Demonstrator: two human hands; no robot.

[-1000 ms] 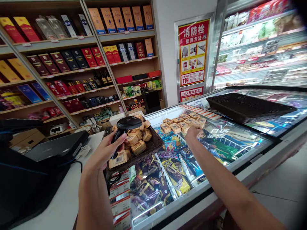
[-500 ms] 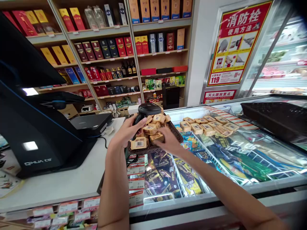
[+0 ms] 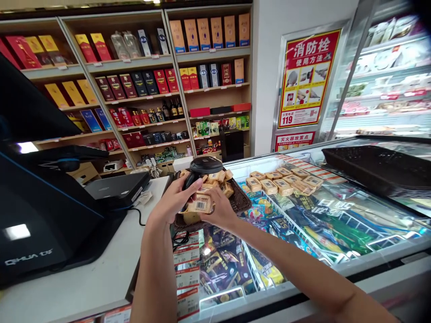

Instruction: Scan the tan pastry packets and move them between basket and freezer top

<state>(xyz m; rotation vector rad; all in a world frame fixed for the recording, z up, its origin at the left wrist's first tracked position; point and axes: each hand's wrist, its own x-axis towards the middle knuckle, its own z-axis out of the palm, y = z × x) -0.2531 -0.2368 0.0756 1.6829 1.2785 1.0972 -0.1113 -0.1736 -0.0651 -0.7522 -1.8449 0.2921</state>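
My left hand (image 3: 171, 199) is wrapped round the handle of a black handheld barcode scanner (image 3: 206, 165), whose rounded head sits above a brown woven basket (image 3: 241, 197). Several small tan packs (image 3: 217, 176) are heaped in that basket. Between thumb and fingers, my right hand (image 3: 221, 210) grips one tan pack (image 3: 201, 205) with its barcode facing up, just below the scanner. Part of the scanner's handle is hidden by my left fingers. More tan packs (image 3: 284, 183) lie in rows on the freezer's glass top (image 3: 333, 197), right of the basket.
A black checkout terminal (image 3: 50, 215) and a black flat-topped device (image 3: 117, 188) stand on the white counter (image 3: 84, 278) at left. Dark woven trays (image 3: 377, 168) rest on the freezer at right. Behind are shelves of boxes (image 3: 148, 85) and a red wall poster (image 3: 308, 78).
My right hand has shifted left across the basket and now holds a pack with its barcode up under the scanner. My left hand keeps the scanner. The view has turned slightly right and up.
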